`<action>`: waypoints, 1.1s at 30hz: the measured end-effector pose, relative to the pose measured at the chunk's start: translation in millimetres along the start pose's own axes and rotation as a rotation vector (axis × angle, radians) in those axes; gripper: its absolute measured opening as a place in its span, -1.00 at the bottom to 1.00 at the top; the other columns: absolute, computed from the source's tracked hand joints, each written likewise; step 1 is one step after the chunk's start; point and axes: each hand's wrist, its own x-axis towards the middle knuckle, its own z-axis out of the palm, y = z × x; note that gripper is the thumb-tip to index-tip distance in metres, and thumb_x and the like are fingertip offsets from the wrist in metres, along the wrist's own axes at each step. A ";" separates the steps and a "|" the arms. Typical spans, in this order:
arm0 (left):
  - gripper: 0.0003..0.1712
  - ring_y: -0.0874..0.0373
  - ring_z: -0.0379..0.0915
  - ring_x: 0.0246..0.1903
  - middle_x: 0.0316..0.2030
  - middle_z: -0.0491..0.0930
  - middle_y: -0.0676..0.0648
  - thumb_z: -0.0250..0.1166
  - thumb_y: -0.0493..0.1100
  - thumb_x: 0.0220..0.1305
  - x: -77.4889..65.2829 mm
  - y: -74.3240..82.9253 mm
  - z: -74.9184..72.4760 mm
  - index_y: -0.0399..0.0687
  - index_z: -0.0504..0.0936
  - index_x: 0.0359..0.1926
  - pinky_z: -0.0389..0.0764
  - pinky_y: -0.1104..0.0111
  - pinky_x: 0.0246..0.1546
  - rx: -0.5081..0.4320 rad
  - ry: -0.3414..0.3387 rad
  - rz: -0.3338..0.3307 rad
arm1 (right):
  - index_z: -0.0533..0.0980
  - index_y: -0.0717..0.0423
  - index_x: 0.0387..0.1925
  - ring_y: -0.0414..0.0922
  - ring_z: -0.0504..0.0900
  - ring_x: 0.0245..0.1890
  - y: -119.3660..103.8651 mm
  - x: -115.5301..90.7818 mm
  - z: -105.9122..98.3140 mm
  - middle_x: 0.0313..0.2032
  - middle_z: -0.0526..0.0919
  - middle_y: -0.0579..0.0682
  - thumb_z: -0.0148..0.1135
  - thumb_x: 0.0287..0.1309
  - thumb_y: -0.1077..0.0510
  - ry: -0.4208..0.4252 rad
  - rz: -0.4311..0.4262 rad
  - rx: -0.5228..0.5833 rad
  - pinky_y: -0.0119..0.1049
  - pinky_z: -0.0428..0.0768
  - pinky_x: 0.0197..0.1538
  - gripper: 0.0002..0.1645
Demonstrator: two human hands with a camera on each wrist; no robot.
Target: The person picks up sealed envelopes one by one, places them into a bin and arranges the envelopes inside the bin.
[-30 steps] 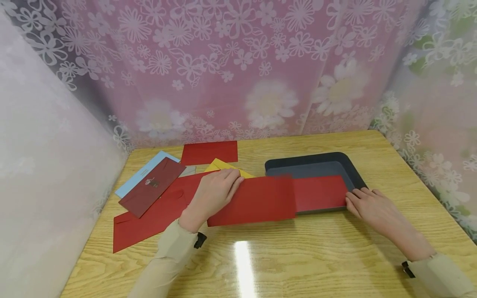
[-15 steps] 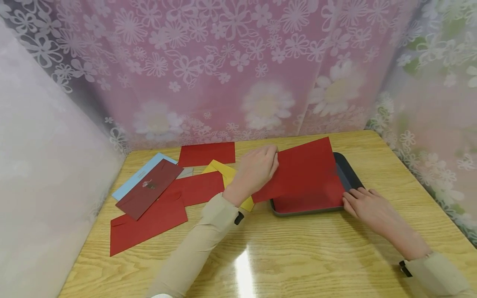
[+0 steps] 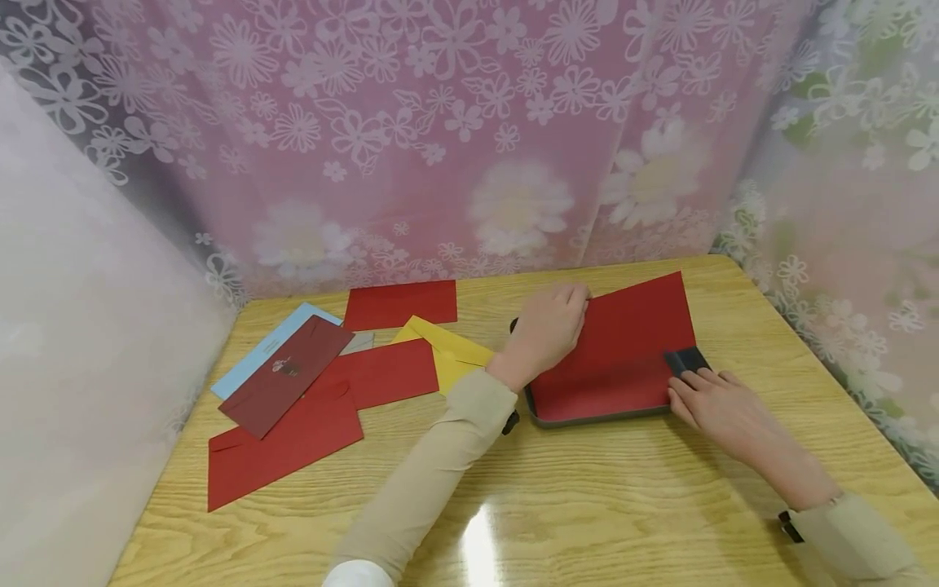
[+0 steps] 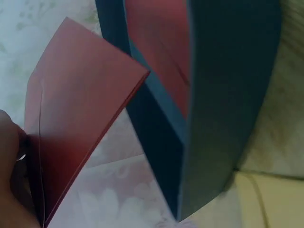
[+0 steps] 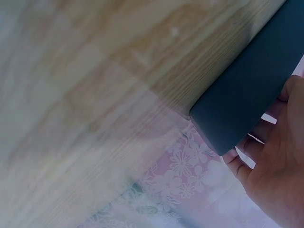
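My left hand pinches a red envelope by its left end and holds it tilted over the dark tray. Another red envelope lies inside the tray, partly covered by the held one in the head view. From the left wrist, the held envelope shows raised beside the tray's wall. At the tray's front right corner, my right hand grips the rim. The right wrist view shows that hand with its fingers at the edge of the tray.
Left of the tray lies a yellow envelope. Farther left are a burgundy envelope on a pale blue one, and red envelopes around them. One red envelope lies by the flowered curtain at the back.
My left hand has carried the red envelope rightward from beside the tray to over it, uncovering more of the yellow envelope. My right hand stays at the tray's corner.
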 end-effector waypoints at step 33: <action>-0.67 0.22 0.53 0.12 0.09 0.62 0.13 0.13 -0.03 0.54 -41.4 -4.7 15.5 0.15 0.56 0.24 0.51 0.36 0.14 0.116 -0.020 -0.042 | 0.66 0.28 -0.06 0.16 0.65 -0.17 -2.9 4.6 5.2 -0.15 0.68 0.18 0.22 0.29 0.17 0.086 0.141 0.153 0.12 0.59 -0.14 -0.70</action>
